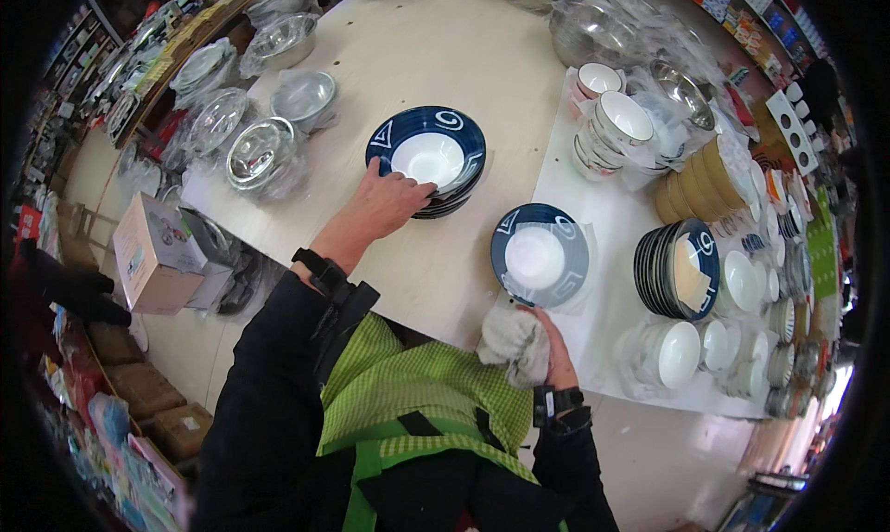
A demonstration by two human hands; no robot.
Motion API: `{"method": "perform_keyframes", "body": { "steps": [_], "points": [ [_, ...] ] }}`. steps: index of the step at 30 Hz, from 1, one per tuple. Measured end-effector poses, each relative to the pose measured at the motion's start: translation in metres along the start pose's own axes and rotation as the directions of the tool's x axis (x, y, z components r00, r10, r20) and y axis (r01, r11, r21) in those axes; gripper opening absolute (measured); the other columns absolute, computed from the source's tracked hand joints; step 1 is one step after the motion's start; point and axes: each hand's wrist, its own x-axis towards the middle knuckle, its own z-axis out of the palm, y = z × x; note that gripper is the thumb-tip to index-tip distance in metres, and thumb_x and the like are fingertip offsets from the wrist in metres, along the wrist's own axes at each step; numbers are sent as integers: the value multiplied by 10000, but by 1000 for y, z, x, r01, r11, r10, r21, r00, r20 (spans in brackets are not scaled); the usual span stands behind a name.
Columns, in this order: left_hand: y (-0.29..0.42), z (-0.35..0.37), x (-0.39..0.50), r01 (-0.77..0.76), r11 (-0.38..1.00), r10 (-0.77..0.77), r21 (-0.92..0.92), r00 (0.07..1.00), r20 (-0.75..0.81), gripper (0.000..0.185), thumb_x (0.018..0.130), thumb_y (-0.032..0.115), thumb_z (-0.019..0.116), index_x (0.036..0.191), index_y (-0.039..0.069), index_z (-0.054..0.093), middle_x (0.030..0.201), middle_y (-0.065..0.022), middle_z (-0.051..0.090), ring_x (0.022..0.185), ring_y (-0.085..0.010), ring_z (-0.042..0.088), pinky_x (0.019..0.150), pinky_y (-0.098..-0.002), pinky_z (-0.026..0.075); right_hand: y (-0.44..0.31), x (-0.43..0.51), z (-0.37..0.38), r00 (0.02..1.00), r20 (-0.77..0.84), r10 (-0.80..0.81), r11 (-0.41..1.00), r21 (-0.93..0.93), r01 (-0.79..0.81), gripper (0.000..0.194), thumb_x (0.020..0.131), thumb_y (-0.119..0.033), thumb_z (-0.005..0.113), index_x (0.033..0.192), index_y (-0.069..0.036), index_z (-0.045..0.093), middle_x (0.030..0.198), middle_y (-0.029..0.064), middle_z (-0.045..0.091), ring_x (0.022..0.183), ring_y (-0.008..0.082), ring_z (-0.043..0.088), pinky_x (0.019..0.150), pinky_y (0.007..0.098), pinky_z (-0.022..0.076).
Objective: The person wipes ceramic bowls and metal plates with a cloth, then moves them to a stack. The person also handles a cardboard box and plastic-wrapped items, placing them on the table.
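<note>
A stack of dark blue-rimmed dishes with white centres (427,151) stands on the pale table (445,59). My left hand (389,197) grips the near rim of the top dish, some fingers over the edge. Nearer to me on the right is another blue-rimmed dish (535,257), with clear plastic film partly over it. My right hand (554,351) holds a crumpled whitish cloth (514,341) at that dish's near edge. Whether those fingers also touch the dish is hard to tell.
On the right are a tall blue-rimmed dish stack (671,268), white bowls (674,355), patterned bowls (622,118) and brown nested bowls (702,181). Plastic-wrapped metal bowls (261,153) line the left edge. Wrapped basins (591,31) crowd the far right. A carton (156,254) stands beside the table.
</note>
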Motion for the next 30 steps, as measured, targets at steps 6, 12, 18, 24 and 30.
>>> {"method": "perform_keyframes", "body": {
  "steps": [6, 12, 18, 24, 30],
  "points": [
    [18, 3, -12, 115, 991, -100, 76, 979, -179, 431, 966, 325, 561, 1383, 231, 515, 1313, -52, 601, 1279, -238, 509, 1091, -602, 292, -18, 24, 11, 968, 222, -114, 990, 108, 92, 434, 1024, -363, 413, 1262, -38, 573, 1136, 82, 643, 971, 248, 624, 889, 382, 514],
    [55, 27, -49, -93, 981, -6, -173, 866, -499, 568, 846, 282, 703, 1379, 204, 525, 1414, -64, 527, 1371, -247, 431, 1124, -552, 284, -13, 22, 4, 993, -19, -118, 989, -88, 116, 375, 995, -256, 438, 1188, 5, 625, 1092, 108, 680, 955, 235, 674, 869, 364, 550],
    [105, 60, -104, -338, 875, 245, -346, 927, -284, 705, 753, 252, 751, 1409, 255, 494, 1475, -39, 478, 1424, -231, 379, 1184, -558, 205, 19, -3, 3, 979, -123, -161, 949, -292, 119, 334, 931, -250, 562, 1099, 20, 662, 985, 90, 702, 867, 196, 686, 781, 327, 560],
    [115, 99, -115, -379, 919, 348, -110, 909, -229, 418, 804, 176, 640, 1221, 190, 617, 1277, -34, 599, 1321, -206, 487, 1173, -607, 201, 47, 2, 22, 991, -98, -90, 914, -403, 44, 323, 903, -212, 623, 1123, 24, 638, 997, 67, 682, 865, 172, 656, 762, 297, 531],
    [102, 118, -132, -328, 937, 285, -116, 915, -285, 260, 824, 172, 610, 1073, 124, 664, 1045, -41, 642, 1170, -223, 577, 1151, -633, 232, 58, 18, 38, 997, -68, -24, 914, -406, -5, 351, 897, -199, 644, 1180, 6, 612, 1053, 68, 666, 901, 162, 647, 793, 290, 525]
  ]
}}
